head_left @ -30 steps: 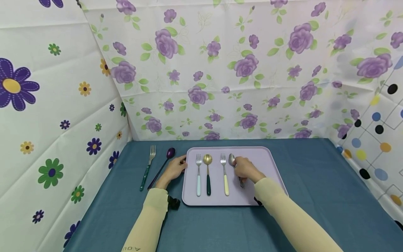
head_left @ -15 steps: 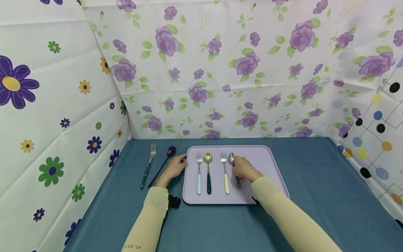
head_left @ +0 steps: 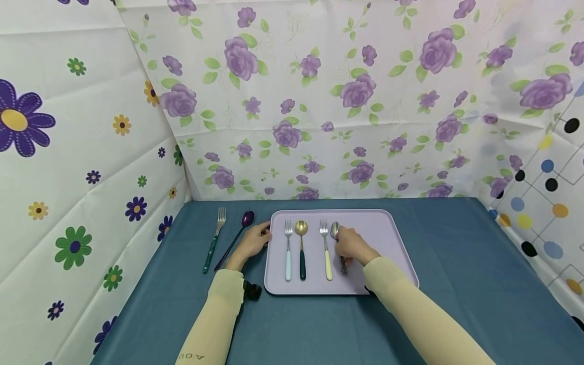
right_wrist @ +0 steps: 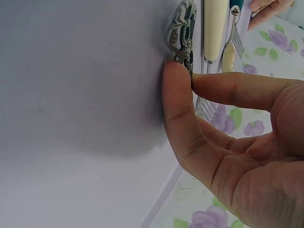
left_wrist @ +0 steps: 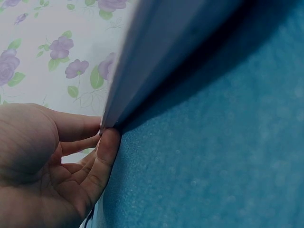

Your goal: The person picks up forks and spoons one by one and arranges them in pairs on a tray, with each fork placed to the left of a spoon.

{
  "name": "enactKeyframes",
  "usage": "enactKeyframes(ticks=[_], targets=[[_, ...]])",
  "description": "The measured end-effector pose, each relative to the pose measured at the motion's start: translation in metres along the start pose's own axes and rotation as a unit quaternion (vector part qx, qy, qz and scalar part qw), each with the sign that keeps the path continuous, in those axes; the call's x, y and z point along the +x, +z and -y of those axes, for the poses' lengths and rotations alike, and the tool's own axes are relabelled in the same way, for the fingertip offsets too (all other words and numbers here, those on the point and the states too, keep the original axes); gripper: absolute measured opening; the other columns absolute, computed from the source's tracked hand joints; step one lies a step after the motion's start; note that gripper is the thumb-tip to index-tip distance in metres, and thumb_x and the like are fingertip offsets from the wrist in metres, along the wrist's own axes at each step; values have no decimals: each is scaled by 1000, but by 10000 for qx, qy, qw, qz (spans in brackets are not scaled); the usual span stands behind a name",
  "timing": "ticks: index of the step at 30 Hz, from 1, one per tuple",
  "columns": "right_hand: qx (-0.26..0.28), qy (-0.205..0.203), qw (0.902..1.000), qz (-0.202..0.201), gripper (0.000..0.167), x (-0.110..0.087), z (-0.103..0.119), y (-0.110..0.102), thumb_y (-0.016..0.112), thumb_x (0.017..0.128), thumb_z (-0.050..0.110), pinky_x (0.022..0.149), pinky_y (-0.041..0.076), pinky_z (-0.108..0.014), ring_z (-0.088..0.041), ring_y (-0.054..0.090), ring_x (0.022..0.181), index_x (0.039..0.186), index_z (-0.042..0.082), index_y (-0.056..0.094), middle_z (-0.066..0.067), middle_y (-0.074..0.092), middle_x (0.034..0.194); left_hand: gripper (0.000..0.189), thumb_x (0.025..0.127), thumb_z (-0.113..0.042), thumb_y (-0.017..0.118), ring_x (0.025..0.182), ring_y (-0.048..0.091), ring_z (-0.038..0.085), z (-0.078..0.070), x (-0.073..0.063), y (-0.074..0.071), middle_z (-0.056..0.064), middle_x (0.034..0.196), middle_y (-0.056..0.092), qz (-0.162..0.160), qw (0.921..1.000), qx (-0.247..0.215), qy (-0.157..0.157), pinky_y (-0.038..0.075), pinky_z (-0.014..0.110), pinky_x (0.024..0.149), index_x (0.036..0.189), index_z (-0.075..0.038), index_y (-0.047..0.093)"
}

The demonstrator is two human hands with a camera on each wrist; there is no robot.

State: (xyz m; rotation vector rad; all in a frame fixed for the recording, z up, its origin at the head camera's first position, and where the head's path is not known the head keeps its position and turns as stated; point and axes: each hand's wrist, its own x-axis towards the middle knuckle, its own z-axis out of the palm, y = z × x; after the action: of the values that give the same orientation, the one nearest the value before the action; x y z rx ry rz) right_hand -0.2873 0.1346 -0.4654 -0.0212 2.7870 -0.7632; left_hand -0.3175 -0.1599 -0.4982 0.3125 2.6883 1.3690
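My right hand (head_left: 355,245) pinches a silver spoon (right_wrist: 185,35) with an ornate handle between thumb and finger. The spoon lies upright in line with the others on the lilac tray (head_left: 397,263), its bowl pointing to the back. Just left of it is a fork with a pale yellow handle (head_left: 328,266). Further left lie a gold spoon with a dark green handle (head_left: 302,253) and a fork with a light blue handle (head_left: 288,258). My left hand (head_left: 252,244) holds the tray's left rim, its fingertips meeting at the edge in the left wrist view (left_wrist: 61,161).
Left of the tray, on the blue-green tablecloth (head_left: 310,329), lie a dark purple spoon (head_left: 247,219) and a fork with a speckled green handle (head_left: 212,251). Floral cloth (head_left: 319,101) hangs behind the table. Patterned sheets close off both sides.
The right hand has moved slightly left with the silver spoon, whose handle end swung left and now lies straighter beside the yellow fork. The left hand stays at the tray rim.
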Motion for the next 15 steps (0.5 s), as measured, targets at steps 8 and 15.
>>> enactKeyframes(ticks=[8, 15], targets=[[74, -115, 9999, 30, 15, -1, 0, 1, 58, 88, -12, 44, 55, -29, -20, 64, 45, 78, -2, 63, -15, 64, 64, 51, 105, -5, 54, 97, 65, 25, 0, 0, 0, 15, 108, 63, 23, 10000, -22, 9, 58, 41, 88, 154, 6, 45], [76, -176, 9998, 40, 14, 0, -1, 0, 57, 86, -13, 44, 56, -30, -21, 65, 44, 77, -2, 62, -15, 64, 62, 51, 106, -5, 54, 100, 65, 25, 0, 0, -1, 15, 110, 63, 69, 9999, -75, -19, 58, 41, 89, 155, 6, 44]])
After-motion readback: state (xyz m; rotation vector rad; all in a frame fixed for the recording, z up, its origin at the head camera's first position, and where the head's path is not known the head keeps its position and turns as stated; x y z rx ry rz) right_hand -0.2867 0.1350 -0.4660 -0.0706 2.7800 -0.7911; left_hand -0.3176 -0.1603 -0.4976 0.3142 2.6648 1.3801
